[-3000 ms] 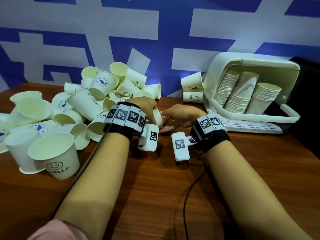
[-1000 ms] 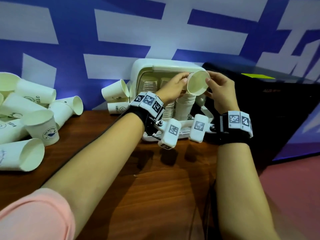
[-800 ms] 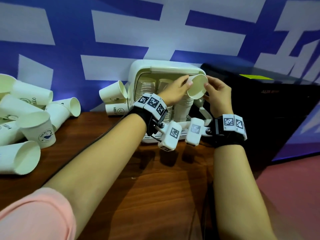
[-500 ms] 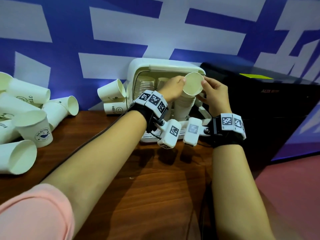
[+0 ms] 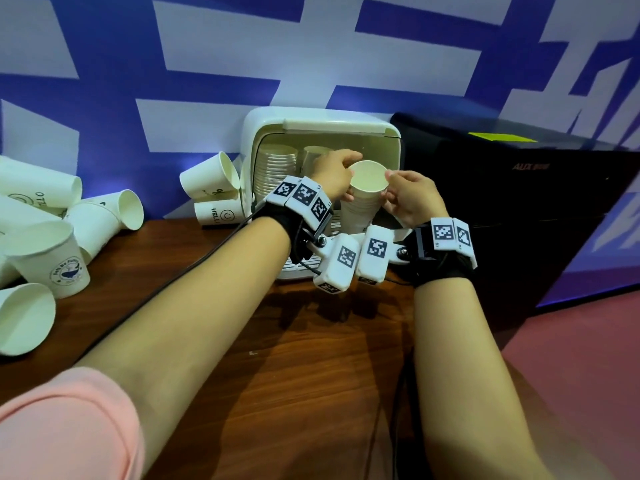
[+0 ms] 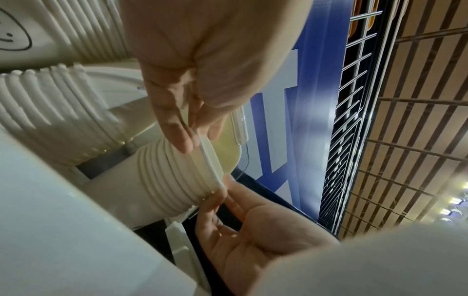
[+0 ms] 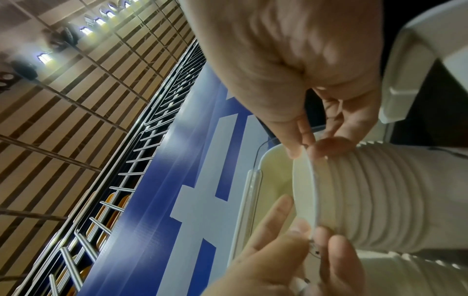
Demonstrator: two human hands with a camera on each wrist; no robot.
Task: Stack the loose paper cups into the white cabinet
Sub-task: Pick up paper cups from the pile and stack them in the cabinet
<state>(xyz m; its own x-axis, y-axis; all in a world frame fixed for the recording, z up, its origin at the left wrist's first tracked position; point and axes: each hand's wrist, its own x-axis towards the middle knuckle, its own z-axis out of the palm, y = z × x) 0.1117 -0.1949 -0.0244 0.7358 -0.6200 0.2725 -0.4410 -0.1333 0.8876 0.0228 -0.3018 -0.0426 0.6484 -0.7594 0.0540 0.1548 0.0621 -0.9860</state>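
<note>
The white cabinet (image 5: pixel 322 126) stands open at the back of the table, with stacks of paper cups inside. My left hand (image 5: pixel 348 174) and right hand (image 5: pixel 388 187) each pinch the rim of the top paper cup (image 5: pixel 369 181), which is nested in the right-hand stack (image 5: pixel 358 213). In the left wrist view my left fingers (image 6: pixel 177 138) clamp the rim from above, on the stack (image 6: pixel 172 176). In the right wrist view my right fingers (image 7: pixel 326 148) pinch the rim of the same cup (image 7: pixel 303 190). Another stack (image 5: pixel 275 168) stands at the cabinet's left; my left hand hides most of the middle one.
Several loose cups (image 5: pixel 45 254) lie heaped on the wooden table (image 5: pixel 277 375) at the left. Two more cups (image 5: pixel 214 199) sit against the cabinet's left side. A black appliance (image 5: pixel 519 202) stands right of the cabinet. The table ends at the right above red floor (image 5: pixel 571 375).
Both hands carried one cup from the pile at the left to the cabinet. Over the last second they lowered it, mouth up, into the right-hand stack.
</note>
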